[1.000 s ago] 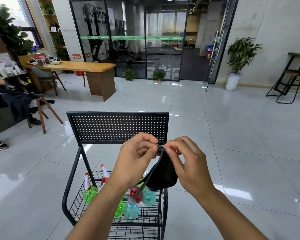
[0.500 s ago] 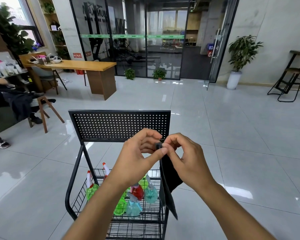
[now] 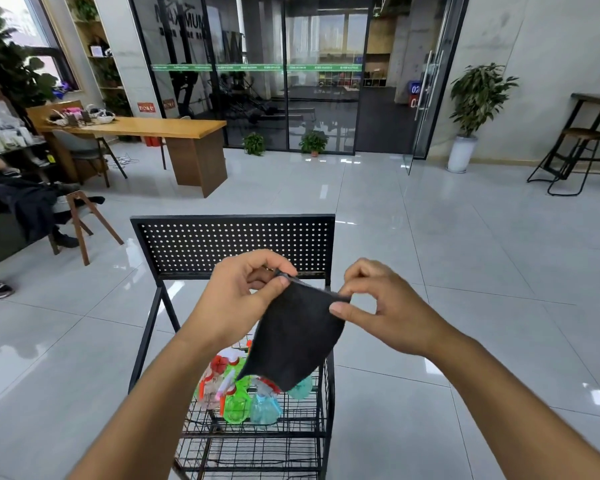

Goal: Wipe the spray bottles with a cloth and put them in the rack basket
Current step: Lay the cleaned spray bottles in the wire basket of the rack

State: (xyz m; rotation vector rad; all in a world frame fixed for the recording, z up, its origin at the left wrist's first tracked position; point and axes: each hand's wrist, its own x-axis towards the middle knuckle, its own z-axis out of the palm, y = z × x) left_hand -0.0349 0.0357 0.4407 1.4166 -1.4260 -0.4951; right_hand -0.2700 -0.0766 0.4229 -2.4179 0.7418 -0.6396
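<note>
Black cloth (image 3: 297, 336) now pulled open and stretched between pinching left hand (image 3: 243, 296) and right hand (image 3: 385, 306), so wiping the bottles (image 3: 250, 400) in the basket (image 3: 328, 393) is judged next.

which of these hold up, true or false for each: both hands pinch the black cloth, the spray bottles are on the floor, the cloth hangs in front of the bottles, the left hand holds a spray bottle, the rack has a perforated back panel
1. Both hands pinch the black cloth. True: the left hand and the right hand each pinch its top edge.
2. The spray bottles are on the floor. False: they sit in the rack basket.
3. The cloth hangs in front of the bottles. True: it covers part of them in this view.
4. The left hand holds a spray bottle. False: its fingers pinch only the cloth.
5. The rack has a perforated back panel. True.
</note>
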